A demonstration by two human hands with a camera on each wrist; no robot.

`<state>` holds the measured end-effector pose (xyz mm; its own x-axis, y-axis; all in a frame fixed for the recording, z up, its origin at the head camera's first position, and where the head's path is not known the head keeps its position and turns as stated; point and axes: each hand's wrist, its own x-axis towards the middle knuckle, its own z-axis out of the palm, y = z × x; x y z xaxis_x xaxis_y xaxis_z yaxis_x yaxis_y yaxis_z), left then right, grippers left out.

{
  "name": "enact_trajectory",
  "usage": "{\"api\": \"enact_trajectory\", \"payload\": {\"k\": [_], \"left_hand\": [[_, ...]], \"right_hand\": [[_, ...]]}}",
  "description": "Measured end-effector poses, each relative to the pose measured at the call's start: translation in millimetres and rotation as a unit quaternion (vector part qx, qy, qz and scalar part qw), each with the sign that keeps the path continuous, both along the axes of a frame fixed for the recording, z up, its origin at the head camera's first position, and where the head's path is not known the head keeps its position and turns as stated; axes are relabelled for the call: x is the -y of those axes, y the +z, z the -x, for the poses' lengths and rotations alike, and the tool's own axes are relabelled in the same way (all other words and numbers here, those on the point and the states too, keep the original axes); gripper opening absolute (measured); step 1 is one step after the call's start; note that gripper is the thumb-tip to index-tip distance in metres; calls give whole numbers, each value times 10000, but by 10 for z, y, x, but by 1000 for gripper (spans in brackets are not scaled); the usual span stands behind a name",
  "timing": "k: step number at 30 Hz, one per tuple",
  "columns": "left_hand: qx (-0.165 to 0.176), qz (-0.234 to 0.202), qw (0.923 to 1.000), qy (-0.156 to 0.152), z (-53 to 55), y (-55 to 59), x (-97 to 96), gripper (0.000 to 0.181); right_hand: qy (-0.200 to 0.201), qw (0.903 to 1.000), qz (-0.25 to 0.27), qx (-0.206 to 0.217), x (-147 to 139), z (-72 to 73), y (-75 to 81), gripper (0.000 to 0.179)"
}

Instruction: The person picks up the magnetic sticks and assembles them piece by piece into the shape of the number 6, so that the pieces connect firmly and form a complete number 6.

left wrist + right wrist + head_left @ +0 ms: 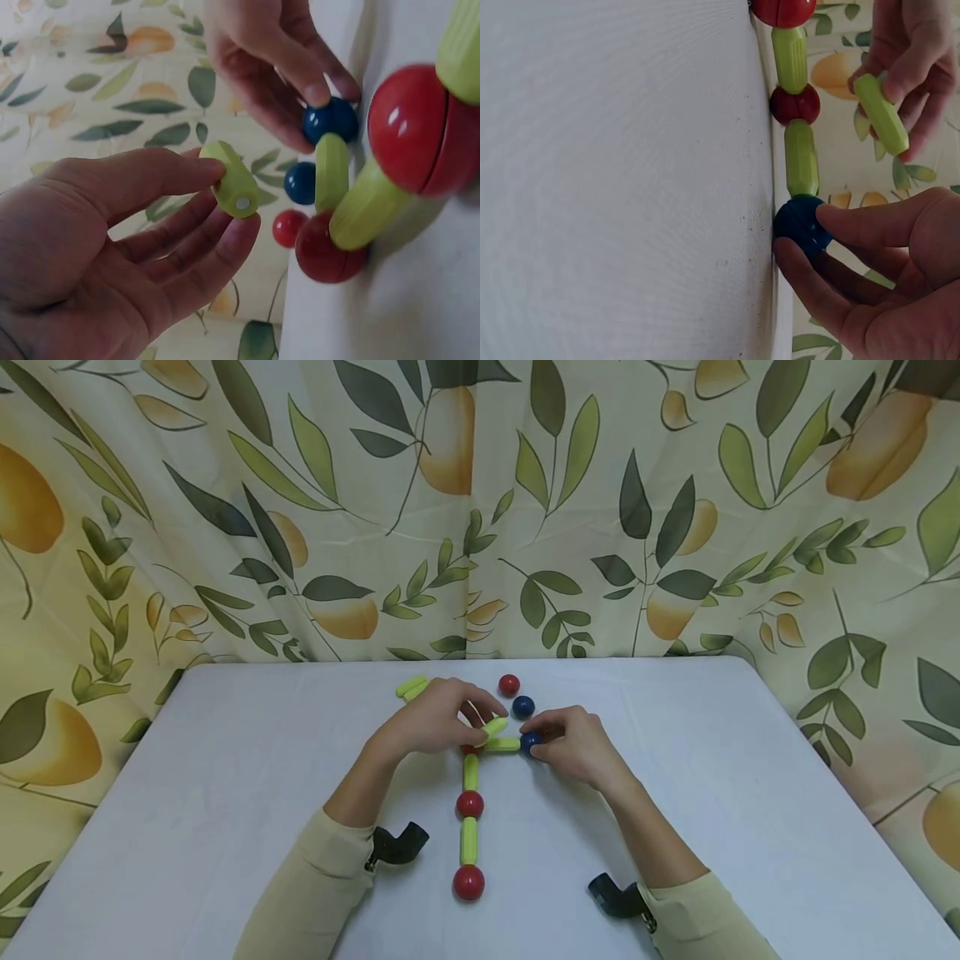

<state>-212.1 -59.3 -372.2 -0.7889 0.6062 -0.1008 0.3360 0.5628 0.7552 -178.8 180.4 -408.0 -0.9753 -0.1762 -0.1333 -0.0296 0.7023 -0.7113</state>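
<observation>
My left hand [442, 714] pinches a yellow-green magnetic rod [235, 180] between thumb and fingers, its round metal tip showing in the left wrist view. The held rod is raised over the chain's far corner. With thumb and fingertips, my right hand [577, 745] grips a blue ball [802, 223]. That ball meets the end of a green rod [802, 159], which runs sideways from the corner red ball [795, 104]. From this corner the chain comes toward me through a rod [471, 772], a red ball [470, 804], another rod [468, 841] and the nearest red ball [468, 883].
Beyond my hands lie a loose red ball [509, 685] and a loose blue ball [523, 707]. More green rods [411, 686] lie behind my left hand, partly hidden by it. The white table [750, 760] ends at a leaf-patterned curtain [570, 527].
</observation>
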Motion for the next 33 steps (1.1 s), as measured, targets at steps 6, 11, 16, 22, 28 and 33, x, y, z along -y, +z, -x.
{"api": "enact_trajectory", "payload": {"k": [6, 11, 16, 22, 28, 33], "left_hand": [[15, -49, 9972, -745, -77, 8, -148, 34], [66, 147, 9939, -1087, -132, 8, -223, 33], [162, 210, 9895, -1419, -174, -6, -261, 33], [298, 393, 9841, -1704, -190, -55, -285, 31], [329, 558, 9802, -1869, -187, -119, -320, 30], [425, 649, 9776, -1956, -188, -150, -338, 30]], "right_hand": [[2, 10000, -35, -54, -9, 1, 4, 25], [36, 9999, 0, -95, -16, -4, 0, 24], [17, 9999, 35, -107, -14, -4, -5, 23], [-15, 10000, 36, -64, -16, 2, -10, 23], [19, 10000, 20, -93, -23, 6, -11, 23], [28, 10000, 34, -47, -20, 3, -4, 23]]}}
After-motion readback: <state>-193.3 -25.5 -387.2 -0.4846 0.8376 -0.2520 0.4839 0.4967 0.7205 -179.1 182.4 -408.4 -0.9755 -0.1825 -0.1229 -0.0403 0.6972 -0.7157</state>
